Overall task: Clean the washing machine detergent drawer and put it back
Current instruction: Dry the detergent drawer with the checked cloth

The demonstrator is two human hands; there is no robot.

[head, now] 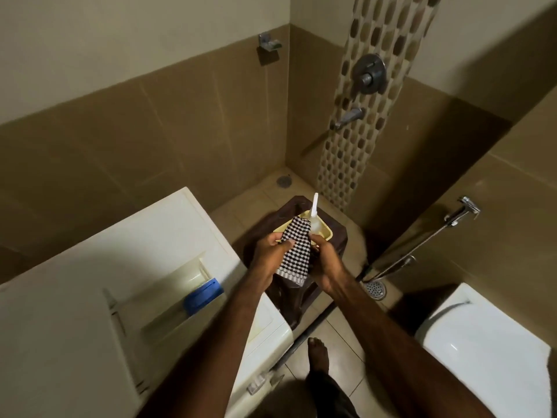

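Left hand [271,247] and right hand [327,263] both gripping black-and-white checked cloth [294,250], clear squeeze bottle with white nozzle [315,215] in pale yellow tray [327,235] on brown stool [289,294] beyond the hands, white washing machine [135,267] left of them with open drawer recess [180,288], blue insert [202,295], white toilet [488,348] right.

Two hands [271,251] [327,267], one checkered cloth [294,251], one bottle [315,220], one yellow tray [327,233], one brown stool [289,294].

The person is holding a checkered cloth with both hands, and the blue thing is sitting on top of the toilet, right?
Not quite. The head view shows both hands gripping the checkered cloth, but the blue thing sits on the washing machine, not on the toilet.
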